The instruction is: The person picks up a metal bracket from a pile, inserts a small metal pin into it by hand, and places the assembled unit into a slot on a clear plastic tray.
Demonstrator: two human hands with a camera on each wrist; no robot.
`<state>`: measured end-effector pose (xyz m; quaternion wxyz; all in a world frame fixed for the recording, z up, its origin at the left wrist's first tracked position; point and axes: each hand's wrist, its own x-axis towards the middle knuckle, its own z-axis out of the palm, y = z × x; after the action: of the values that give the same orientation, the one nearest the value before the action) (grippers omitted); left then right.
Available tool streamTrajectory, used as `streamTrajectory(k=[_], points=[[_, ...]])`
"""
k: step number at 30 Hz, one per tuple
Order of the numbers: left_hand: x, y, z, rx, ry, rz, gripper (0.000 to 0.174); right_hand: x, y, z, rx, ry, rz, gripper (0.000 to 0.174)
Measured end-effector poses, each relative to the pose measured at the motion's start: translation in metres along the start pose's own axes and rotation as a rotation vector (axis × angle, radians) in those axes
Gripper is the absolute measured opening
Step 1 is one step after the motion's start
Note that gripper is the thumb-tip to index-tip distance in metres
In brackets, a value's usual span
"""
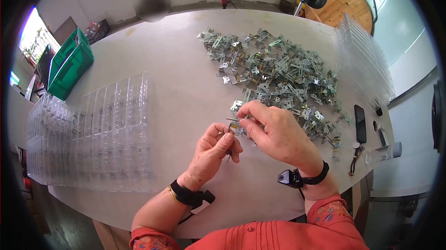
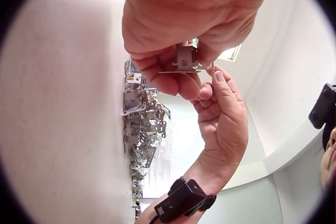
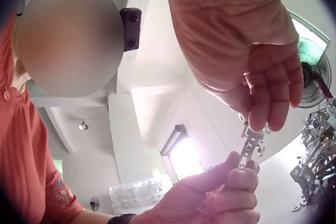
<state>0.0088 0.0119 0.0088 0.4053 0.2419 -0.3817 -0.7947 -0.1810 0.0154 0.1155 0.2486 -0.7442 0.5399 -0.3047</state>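
Heap of metal brackets (image 1: 283,73) beyond two hands joined by one slotted bracket (image 3: 250,143).
The left hand (image 1: 210,153) curls round its lower end, thumb pressed; the right hand (image 1: 282,134) pinches the upper, fingertips nearly together. Its long axis spans both grips, neither hand nearer; fingers hide its ends.
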Motion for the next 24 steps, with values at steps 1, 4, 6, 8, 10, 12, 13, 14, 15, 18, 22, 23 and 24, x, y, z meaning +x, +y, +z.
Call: streamTrajectory(k=[1, 4, 6, 8, 10, 12, 13, 14, 15, 18, 22, 23, 24], points=[[0.000, 0.001, 0.001, 0.023, 0.000, -0.003, 0.017, 0.000, 0.000, 0.000, 0.011, -0.016, -0.003, 0.012], [-0.002, 0.003, 0.004, 0.069, -0.004, 0.001, 0.018, -0.001, -0.001, -0.002, -0.032, -0.058, 0.005, 0.012], [-0.002, 0.002, 0.004, 0.092, -0.007, 0.009, 0.018, -0.001, -0.002, -0.001, -0.035, -0.056, 0.005, 0.011], [-0.002, -0.001, 0.002, 0.112, -0.023, 0.021, 0.019, -0.001, -0.005, -0.001, -0.038, -0.053, 0.006, 0.012], [-0.002, -0.001, 0.003, 0.119, -0.025, 0.020, 0.019, -0.001, -0.008, -0.003, -0.053, -0.078, 0.053, 0.012], [-0.002, -0.001, 0.004, 0.127, -0.025, 0.019, 0.019, -0.001, -0.002, 0.000, -0.145, -0.023, -0.044, 0.010], [-0.002, -0.001, 0.003, 0.120, -0.026, 0.016, 0.019, -0.001, 0.000, 0.001, -0.237, 0.033, -0.142, 0.009], [-0.001, -0.002, 0.004, 0.113, -0.027, 0.012, 0.019, -0.001, 0.000, 0.001, -0.237, 0.033, -0.141, 0.009], [-0.002, -0.002, 0.004, 0.113, -0.028, 0.010, 0.019, -0.001, 0.000, 0.001, -0.205, 0.048, -0.152, 0.009], [-0.002, -0.002, 0.004, 0.111, -0.050, 0.021, 0.019, -0.001, 0.000, 0.001, -0.121, 0.067, -0.166, 0.008], [-0.001, 0.001, 0.003, 0.131, -0.080, 0.050, 0.019, 0.000, 0.001, 0.001, -0.037, 0.073, -0.168, 0.007], [-0.001, 0.002, 0.003, 0.166, -0.103, 0.067, 0.019, 0.000, 0.001, 0.001, -0.037, 0.073, -0.167, 0.007], [-0.001, 0.002, 0.004, 0.165, -0.103, 0.067, 0.019, 0.000, 0.002, 0.002, -0.013, 0.086, -0.172, 0.008]])
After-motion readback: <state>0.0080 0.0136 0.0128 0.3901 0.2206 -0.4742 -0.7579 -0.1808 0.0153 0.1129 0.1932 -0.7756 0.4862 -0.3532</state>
